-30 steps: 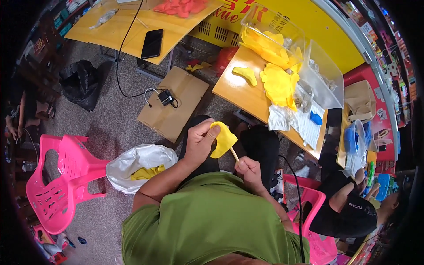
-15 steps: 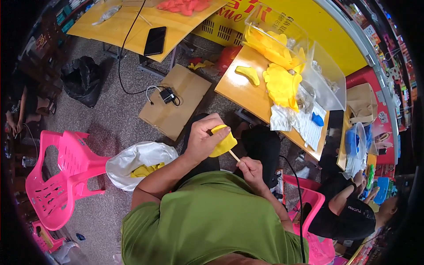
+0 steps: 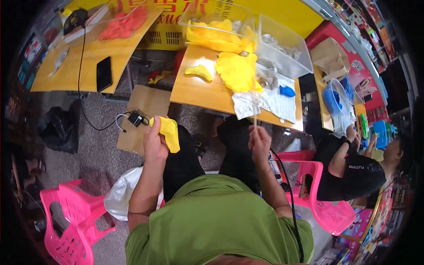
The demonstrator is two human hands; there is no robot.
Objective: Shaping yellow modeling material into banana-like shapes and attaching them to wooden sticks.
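My left hand [image 3: 153, 142] grips a soft yellow piece [image 3: 169, 132], held over my lap to the left. Apart from it, my right hand [image 3: 259, 140] pinches a thin wooden stick [image 3: 254, 115] that points up toward the wooden table [image 3: 207, 95]. On that table lie a pile of yellow pieces [image 3: 238, 71], a single yellow piece [image 3: 199, 71], and a white cloth [image 3: 274, 102] with a small blue thing [image 3: 287, 91] on it.
A clear plastic bin [image 3: 265, 42] of yellow pieces stands at the table's back. A cardboard box [image 3: 143, 115] with a charger sits left on the floor. A white bag [image 3: 121, 196] and a pink chair [image 3: 70, 221] are lower left. Another person [image 3: 357, 168] sits right.
My hands have drawn apart: the stick has come away from the yellow piece, the left hand moved left with the piece, the right hand lifted the stick upright. The view tilted toward the table.
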